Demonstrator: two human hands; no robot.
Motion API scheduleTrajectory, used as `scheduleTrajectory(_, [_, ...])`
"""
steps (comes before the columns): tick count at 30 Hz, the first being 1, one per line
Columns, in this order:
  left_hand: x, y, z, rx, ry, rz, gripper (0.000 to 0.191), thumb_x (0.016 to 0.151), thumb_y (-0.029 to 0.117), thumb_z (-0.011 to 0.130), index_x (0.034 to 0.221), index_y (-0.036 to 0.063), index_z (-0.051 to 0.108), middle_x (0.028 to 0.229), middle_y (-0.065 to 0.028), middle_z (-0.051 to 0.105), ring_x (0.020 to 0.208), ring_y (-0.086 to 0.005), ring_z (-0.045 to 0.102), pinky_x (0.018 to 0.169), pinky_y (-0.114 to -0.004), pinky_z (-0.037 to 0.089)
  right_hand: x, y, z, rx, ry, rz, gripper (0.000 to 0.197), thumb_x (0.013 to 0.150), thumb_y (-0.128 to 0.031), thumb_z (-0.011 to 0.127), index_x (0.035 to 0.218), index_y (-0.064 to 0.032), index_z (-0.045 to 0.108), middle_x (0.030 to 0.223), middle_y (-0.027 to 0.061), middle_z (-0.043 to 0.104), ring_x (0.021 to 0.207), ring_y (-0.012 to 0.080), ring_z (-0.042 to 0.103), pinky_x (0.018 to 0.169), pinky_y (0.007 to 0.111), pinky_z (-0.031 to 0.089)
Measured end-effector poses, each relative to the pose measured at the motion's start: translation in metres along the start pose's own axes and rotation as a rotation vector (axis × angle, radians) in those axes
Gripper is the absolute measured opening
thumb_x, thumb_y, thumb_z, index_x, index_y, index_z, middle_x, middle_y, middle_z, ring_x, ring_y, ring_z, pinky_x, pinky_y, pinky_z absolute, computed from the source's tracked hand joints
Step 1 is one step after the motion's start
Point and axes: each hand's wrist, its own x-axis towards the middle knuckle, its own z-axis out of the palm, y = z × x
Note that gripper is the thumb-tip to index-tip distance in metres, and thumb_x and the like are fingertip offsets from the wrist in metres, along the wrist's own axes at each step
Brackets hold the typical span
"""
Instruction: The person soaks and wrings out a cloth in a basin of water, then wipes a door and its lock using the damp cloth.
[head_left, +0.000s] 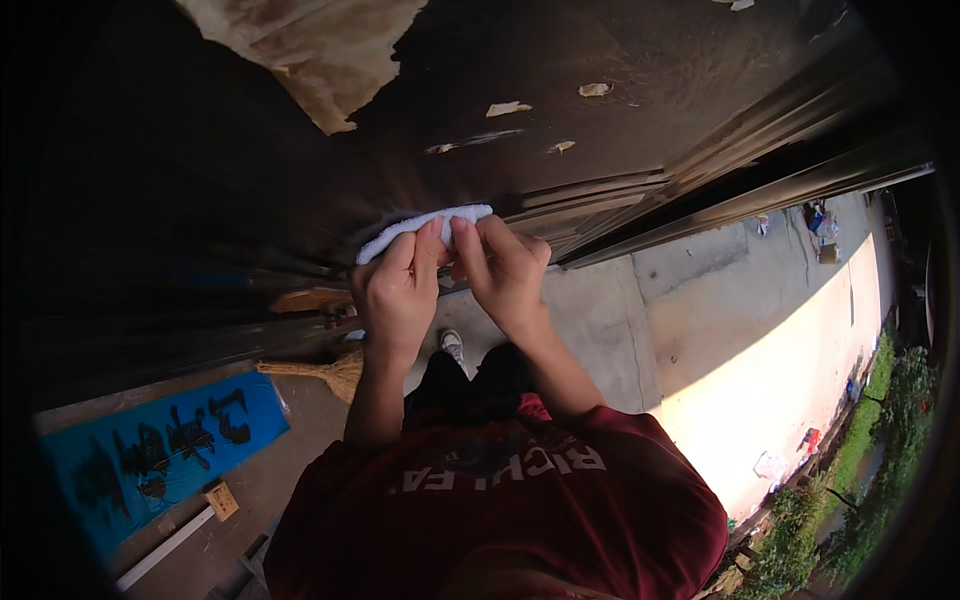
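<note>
Between my two hands I pinch a folded white terry cloth (420, 225) along its near edge. My left hand (397, 285) grips the cloth's left part, thumb on top. Close beside it, my right hand (502, 262) has hold of the right part. The cloth's far side lies at or against a dark upright door panel (450, 176); whether it presses on it I cannot tell. Torn brown paper (322, 60) sticks to the panel higher up, and small pale scraps (510, 109) cling below it.
A straw broom (330, 373) is at the lower left, near a blue sheet (172, 454) with dark painted characters. Ridged moulding (600, 202) edges the panel on the right. Concrete ground (600, 322) runs out to a sunlit strip and green plants (885, 427).
</note>
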Motion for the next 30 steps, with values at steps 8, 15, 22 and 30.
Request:
scheduleTrajectory(8, [0.009,0.048,0.085,-0.035,-0.021,0.026,0.023,0.089,0.007,0.062,0.069,-0.0045,0.062,0.058,-0.0090,0.064,0.047,-0.0103,0.058,0.045,-0.024,0.044,0.025,0.032,-0.088,0.036,0.006,0.029,0.025,0.089,-0.003,0.061,0.065,0.0020,0.056,0.052,0.0063,0.060,0.044,0.0091,0.060,0.041,0.020,0.042])
scheduleTrajectory(15, [0.015,0.075,0.159,0.043,-0.041,0.087,0.022,0.089,0.007,0.062,0.071,-0.0042,0.062,0.061,-0.0101,0.066,0.051,-0.0162,0.064,0.047,-0.026,0.048,0.045,0.071,-0.156,-0.140,0.074,-0.121,0.021,0.087,-0.001,0.062,0.067,0.0026,0.056,0.056,0.0089,0.062,0.048,0.0113,0.061,0.046,0.021,0.043])
scheduleTrajectory(22, [0.017,0.078,0.168,-0.032,0.100,0.164,0.017,0.086,0.008,0.066,0.071,0.0000,0.064,0.060,-0.0102,0.064,0.049,-0.0192,0.064,0.042,-0.028,0.046,0.056,0.069,-0.172,-0.146,0.104,-0.180,0.014,0.084,-0.004,0.066,0.072,0.0004,0.062,0.059,0.0102,0.061,0.049,0.0172,0.059,0.048,0.025,0.043])
scheduleTrajectory(30, [0.042,0.107,0.137,-0.021,0.207,0.209,0.021,0.086,0.004,0.067,0.066,-0.0039,0.064,0.057,-0.0070,0.064,0.045,-0.0058,0.054,0.042,-0.020,0.039,0.082,0.015,-0.160,-0.135,0.205,-0.226,0.019,0.084,-0.016,0.071,0.072,-0.0021,0.065,0.059,0.0099,0.060,0.047,0.0203,0.057,0.046,0.028,0.044])
